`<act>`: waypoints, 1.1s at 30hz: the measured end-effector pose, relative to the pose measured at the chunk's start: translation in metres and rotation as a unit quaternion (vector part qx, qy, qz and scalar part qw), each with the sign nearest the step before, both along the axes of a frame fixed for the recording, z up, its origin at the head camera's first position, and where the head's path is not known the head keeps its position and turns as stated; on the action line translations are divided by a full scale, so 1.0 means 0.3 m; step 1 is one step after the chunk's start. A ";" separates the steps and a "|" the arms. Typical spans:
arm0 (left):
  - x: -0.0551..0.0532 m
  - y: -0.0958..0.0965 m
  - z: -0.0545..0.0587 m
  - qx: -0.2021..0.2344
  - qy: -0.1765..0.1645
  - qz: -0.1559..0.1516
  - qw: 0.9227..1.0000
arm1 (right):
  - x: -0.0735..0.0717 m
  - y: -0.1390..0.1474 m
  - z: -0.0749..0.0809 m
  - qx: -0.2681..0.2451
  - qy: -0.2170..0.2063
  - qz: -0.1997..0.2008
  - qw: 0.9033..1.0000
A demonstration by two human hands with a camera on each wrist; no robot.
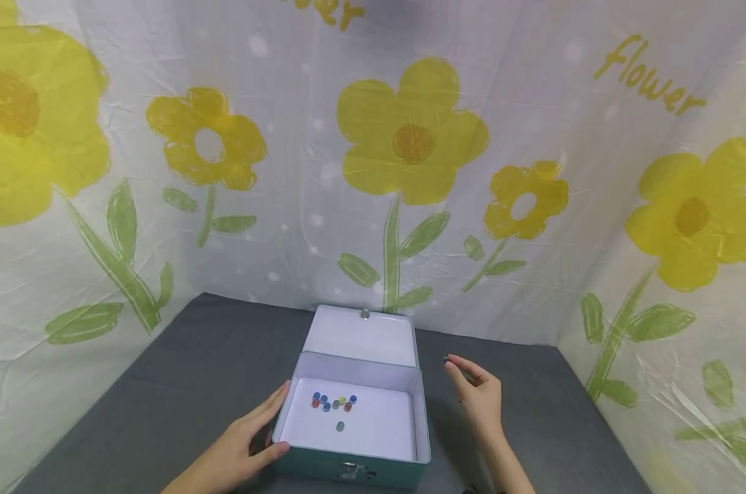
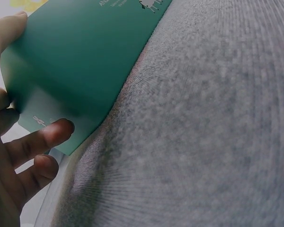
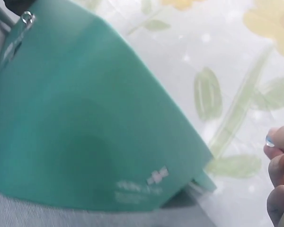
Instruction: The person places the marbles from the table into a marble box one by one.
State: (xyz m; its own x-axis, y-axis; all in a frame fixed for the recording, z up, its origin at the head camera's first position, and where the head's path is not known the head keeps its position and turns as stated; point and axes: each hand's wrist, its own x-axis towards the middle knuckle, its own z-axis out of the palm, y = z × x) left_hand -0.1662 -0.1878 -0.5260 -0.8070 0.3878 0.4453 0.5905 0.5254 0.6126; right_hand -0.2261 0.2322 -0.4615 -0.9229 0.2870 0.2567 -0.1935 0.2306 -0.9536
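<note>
A green tin box (image 1: 351,464) stands with its lid (image 1: 362,337) tipped back, and several small colored glass marbles (image 1: 339,426) lie on its white floor. My left hand (image 1: 240,442) holds the box at its front left corner, thumb at the front rim and fingers along the left wall. In the left wrist view, two bent fingers (image 2: 49,135) are by the box's side. Out to the right of the box, raised above the table, my right hand (image 1: 480,398) pinches a small marble (image 3: 270,141) between thumb and forefinger. It looks clear and blue; the fingertips partly hide it.
A dark grey cloth (image 1: 225,350) covers the table under the box. Behind and at both sides hangs a white curtain (image 1: 299,240) printed with yellow flowers. The raised lid stands at the box's back edge, near the curtain.
</note>
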 end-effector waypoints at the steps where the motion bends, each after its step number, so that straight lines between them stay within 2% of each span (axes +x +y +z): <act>1: -0.002 0.000 -0.002 0.000 0.001 0.000 1.000 | 0.000 -0.012 0.004 0.002 0.001 0.005 1.000; 14: -0.003 0.000 -0.011 -0.002 0.006 0.002 1.000 | -0.007 -0.164 0.011 0.001 0.022 0.068 0.997; 21: -0.007 -0.002 -0.010 0.009 -0.010 0.001 1.000 | 0.003 -0.237 0.033 -0.007 0.008 0.097 0.995; 26: -0.002 -0.002 -0.001 0.005 -0.002 0.002 1.000 | 0.001 -0.279 0.036 -0.013 0.007 0.124 0.992; 33: 0.002 0.000 0.001 -0.005 0.013 0.010 1.000 | -0.002 -0.310 0.027 0.010 0.000 0.157 0.988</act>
